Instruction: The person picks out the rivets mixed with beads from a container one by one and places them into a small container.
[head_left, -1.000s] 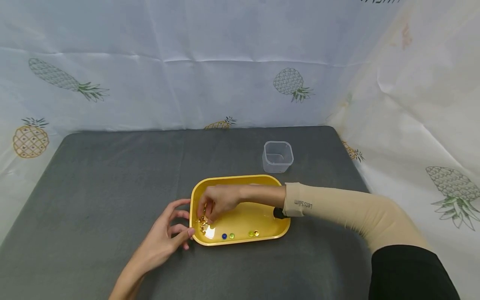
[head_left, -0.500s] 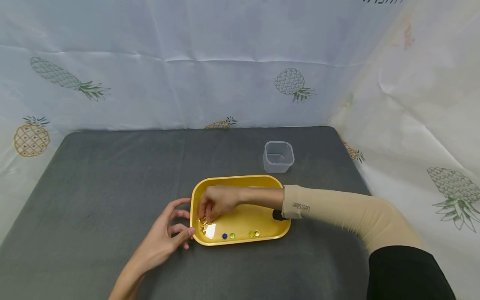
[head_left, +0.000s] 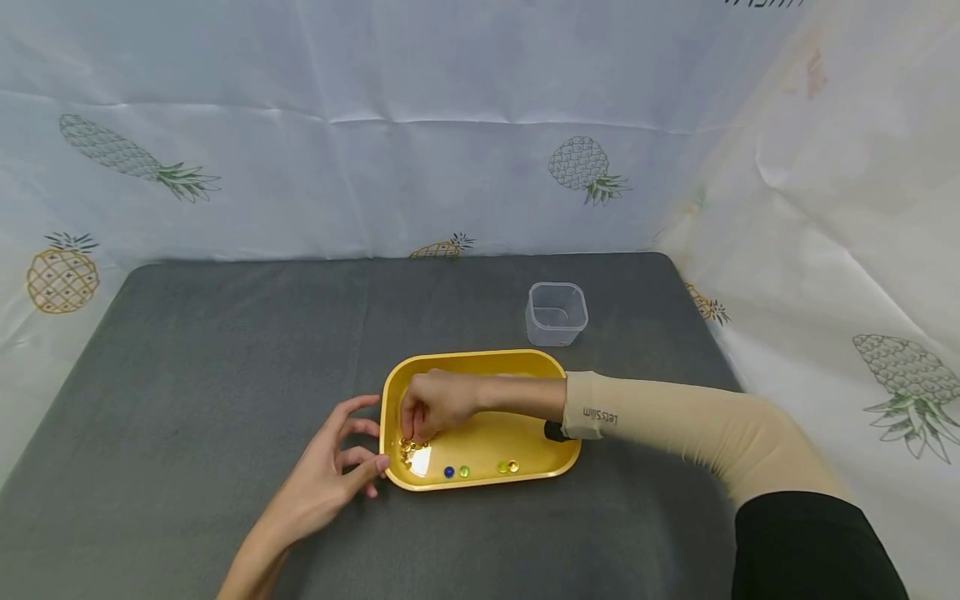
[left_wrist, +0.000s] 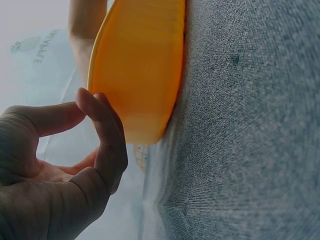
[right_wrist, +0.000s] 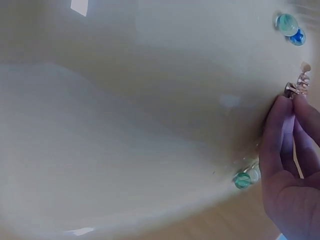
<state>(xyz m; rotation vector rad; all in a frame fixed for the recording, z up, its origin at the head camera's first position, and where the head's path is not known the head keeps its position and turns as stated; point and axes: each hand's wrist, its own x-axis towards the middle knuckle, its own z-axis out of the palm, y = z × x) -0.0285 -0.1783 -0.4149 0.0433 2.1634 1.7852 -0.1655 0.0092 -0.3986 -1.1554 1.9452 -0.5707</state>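
A yellow tray (head_left: 480,357) sits on the grey table, holding a small pile of golden pieces (head_left: 410,448) at its left end and a few glass marbles (head_left: 456,472) along the near wall. My right hand (head_left: 433,403) reaches down into the tray's left end. In the right wrist view its fingertips (right_wrist: 285,107) pinch one small golden piece (right_wrist: 291,90). My left hand (head_left: 339,472) lies on the table with relaxed fingers. Its thumb and a fingertip (left_wrist: 95,107) touch the tray's outer wall (left_wrist: 142,70).
A clear plastic cup (head_left: 557,313) stands empty behind the tray to the right. Grey mat (head_left: 187,367) covers the table, with pineapple-print sheets hung at the back and right. More marbles (right_wrist: 290,27) lie on the tray floor.
My right hand's fingers have curled tighter over the golden pile and shifted slightly right. My left hand and the tray have stayed put.
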